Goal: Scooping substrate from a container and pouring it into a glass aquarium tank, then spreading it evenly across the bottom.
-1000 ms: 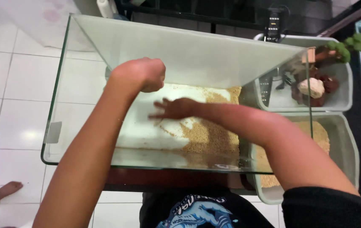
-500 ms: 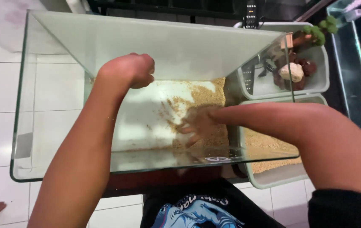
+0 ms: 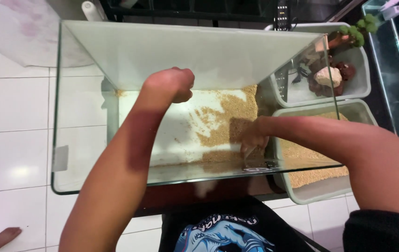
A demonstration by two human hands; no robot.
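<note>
Your hands are working inside the glass tank [image 3: 82,140].

Your left hand [image 3: 171,84] is curling into a loose fist against the tank's far pane, holding nothing that shows. Your right hand [image 3: 253,137] is reaching down into the tank's near right corner, fingers bent and pressing into the tan sand [image 3: 230,116] that is covering the right part of the tank's white floor; whether it is gripping any sand, you cannot tell. The two hands are well apart. Just right of the tank a grey tub [image 3: 323,193] is holding more sand, and beyond it a second tub [image 3: 358,84] is carrying rocks and a small green plant.
</note>
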